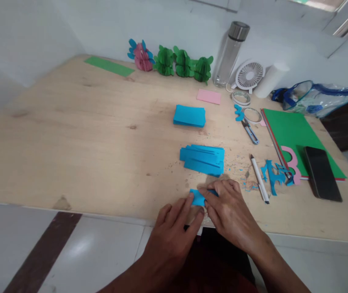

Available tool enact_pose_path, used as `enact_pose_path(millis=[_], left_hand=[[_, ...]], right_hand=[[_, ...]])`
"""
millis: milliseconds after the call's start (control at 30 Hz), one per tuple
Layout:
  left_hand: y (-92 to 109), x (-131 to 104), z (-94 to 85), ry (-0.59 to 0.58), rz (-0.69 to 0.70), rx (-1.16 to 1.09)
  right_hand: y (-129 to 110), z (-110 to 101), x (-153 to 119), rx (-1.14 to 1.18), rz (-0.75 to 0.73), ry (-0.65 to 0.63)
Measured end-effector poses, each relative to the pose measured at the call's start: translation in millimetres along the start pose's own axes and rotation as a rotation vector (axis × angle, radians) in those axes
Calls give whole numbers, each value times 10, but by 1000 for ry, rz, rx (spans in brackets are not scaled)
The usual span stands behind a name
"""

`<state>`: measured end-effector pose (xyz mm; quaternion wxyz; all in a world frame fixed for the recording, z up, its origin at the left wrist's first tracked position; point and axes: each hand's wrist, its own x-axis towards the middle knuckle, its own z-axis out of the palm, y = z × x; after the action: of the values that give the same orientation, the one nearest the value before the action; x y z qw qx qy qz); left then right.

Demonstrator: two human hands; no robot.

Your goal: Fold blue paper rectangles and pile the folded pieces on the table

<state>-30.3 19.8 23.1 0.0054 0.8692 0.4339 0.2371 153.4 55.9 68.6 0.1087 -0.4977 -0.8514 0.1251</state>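
A small blue paper strip lies flat near the table's front edge, partly covered by my fingers. With index fingertip and thumb, my left hand holds its left end and lower edge. My right hand has its fingers bent and pressed together on the right part, hiding much of it. Just beyond my hands is a loose pile of blue paper strips. Farther back sits a neat stack of blue paper rectangles.
To the right are a white pen, blue paper scraps, thread snips, tape rolls, green sheets and a phone. Green paper figures, a bottle and a fan line the wall.
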Motion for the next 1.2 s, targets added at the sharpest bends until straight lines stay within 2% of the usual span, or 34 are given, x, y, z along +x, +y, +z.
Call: enact_pose_path(millis=[400,533,867,1033,1200], left_hand=[[7,4,-10,-45,10,38],[-3,13,3,-19,32,82],[-21,-4,46,-1,86,138],[-19,5,42,1,99,162],[-20,-8,39,0,126,191]], right_hand=[[-12,8,-1,-38,15,3],[-2,7,-12,-35,7,22],[87,23,-188,-46,51,138],[-10,102,-235,-163,45,244],[-101,204,-263,-191,2,255]])
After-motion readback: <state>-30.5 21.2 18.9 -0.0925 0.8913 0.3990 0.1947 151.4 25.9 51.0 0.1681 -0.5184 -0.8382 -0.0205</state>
